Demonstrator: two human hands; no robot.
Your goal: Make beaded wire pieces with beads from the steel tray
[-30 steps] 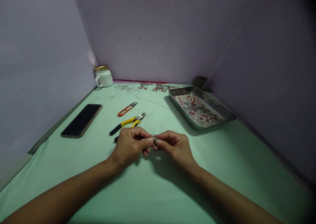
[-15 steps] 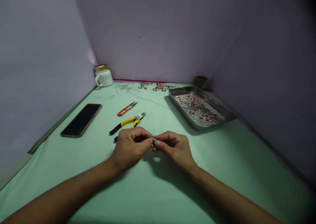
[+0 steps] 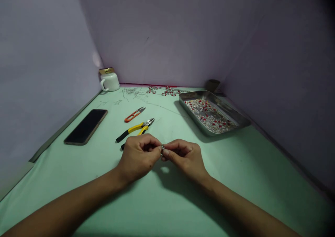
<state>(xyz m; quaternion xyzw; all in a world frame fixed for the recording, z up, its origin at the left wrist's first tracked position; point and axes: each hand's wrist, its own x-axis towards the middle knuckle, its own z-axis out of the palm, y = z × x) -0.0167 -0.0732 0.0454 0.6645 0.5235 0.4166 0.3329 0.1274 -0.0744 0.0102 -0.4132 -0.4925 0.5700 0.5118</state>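
My left hand (image 3: 138,157) and my right hand (image 3: 184,157) meet fingertip to fingertip just above the green table cloth (image 3: 167,195). Both pinch a tiny silvery bead piece (image 3: 162,148) between thumb and forefinger; its shape is too small to make out. Yellow-handled pliers (image 3: 136,128) lie just behind my left hand. Orange thread snips (image 3: 134,115) lie a little farther back.
A steel tray (image 3: 235,120) of small silver and red beads stands at the right. A dark phone (image 3: 86,126) lies at the left. A white mug (image 3: 110,81) sits in the back left corner, with loose wires and bead clusters (image 3: 167,91) along the back. Purple walls enclose the table.
Both hands stay pinched together at the same spot; only the fingers shift slightly around the small piece.
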